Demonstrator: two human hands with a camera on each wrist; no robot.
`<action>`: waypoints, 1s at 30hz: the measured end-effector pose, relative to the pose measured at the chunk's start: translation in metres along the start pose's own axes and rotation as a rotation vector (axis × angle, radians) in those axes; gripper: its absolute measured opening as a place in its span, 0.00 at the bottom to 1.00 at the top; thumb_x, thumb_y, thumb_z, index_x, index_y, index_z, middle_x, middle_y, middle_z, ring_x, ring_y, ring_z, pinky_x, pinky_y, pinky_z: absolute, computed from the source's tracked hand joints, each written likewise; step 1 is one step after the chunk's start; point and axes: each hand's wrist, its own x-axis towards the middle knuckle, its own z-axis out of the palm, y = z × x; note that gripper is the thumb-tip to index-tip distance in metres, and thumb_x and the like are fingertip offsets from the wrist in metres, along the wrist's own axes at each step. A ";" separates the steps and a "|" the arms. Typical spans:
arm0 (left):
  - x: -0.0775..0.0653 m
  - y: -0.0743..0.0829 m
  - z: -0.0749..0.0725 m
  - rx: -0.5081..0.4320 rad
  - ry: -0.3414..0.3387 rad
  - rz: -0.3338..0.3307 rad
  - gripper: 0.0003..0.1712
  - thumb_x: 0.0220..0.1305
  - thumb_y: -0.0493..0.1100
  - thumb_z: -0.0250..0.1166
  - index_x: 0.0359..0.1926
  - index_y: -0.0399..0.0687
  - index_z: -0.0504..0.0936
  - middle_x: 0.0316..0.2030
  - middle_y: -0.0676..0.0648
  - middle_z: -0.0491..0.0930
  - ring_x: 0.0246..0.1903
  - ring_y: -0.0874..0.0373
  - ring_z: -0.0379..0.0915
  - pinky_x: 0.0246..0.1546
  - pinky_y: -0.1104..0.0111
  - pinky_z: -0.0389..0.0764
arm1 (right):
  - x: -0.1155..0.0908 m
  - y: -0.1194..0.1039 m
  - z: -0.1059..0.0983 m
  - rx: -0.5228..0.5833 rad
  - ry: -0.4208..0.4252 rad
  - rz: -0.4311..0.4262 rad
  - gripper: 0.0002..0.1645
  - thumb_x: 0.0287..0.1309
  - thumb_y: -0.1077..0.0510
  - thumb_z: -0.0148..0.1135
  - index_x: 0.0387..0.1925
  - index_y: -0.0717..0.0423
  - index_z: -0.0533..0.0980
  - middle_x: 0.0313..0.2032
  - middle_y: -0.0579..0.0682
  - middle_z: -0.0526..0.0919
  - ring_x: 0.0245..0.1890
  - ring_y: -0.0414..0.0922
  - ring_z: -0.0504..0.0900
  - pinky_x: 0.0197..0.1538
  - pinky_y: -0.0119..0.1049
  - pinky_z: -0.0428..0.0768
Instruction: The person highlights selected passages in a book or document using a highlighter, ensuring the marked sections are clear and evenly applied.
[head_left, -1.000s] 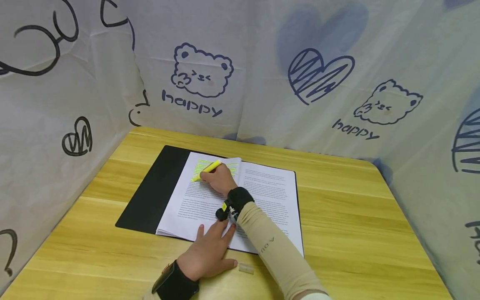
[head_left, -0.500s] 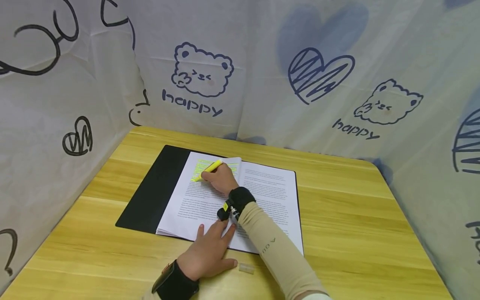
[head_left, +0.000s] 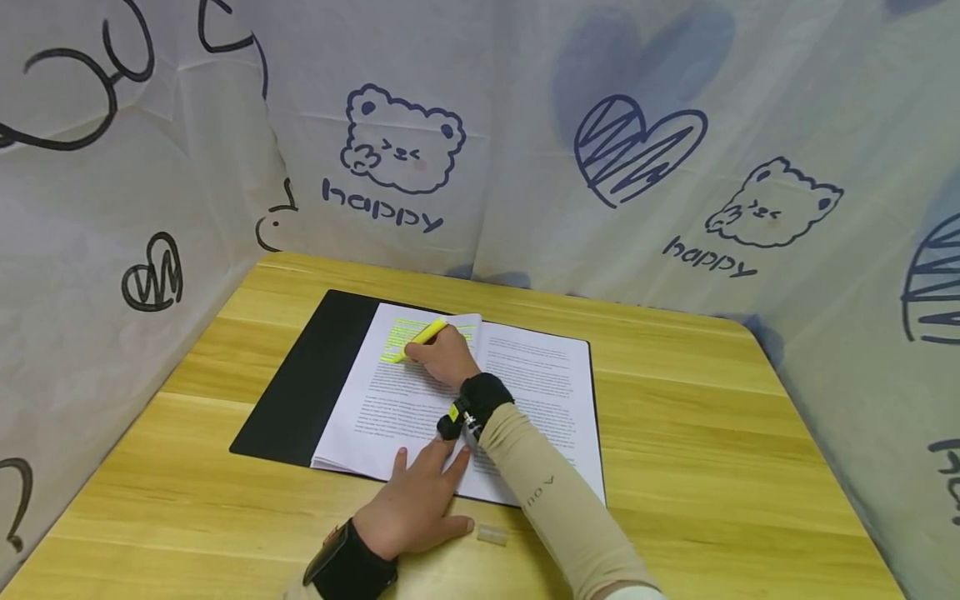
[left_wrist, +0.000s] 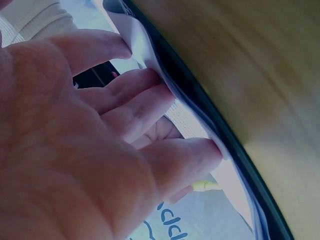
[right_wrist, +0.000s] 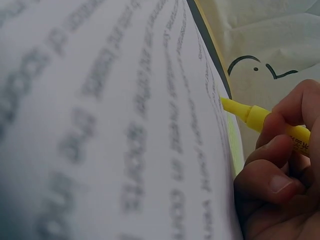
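Soft light — nearest print (right_wrist: 77, 135) blurred in right wrist view.

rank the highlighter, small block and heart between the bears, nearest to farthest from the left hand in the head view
1. Small block: just right of the left hand.
2. Highlighter: farther forward, in the right hand, at the left page.
3. Heart: farthest, up on the back curtain, toward the right.
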 end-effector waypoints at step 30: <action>-0.001 0.001 0.000 0.019 0.014 0.009 0.48 0.55 0.62 0.65 0.68 0.38 0.64 0.67 0.36 0.59 0.67 0.45 0.53 0.57 0.33 0.55 | -0.005 -0.001 -0.008 -0.046 0.010 0.050 0.12 0.52 0.48 0.64 0.32 0.52 0.78 0.28 0.49 0.79 0.27 0.45 0.76 0.31 0.36 0.73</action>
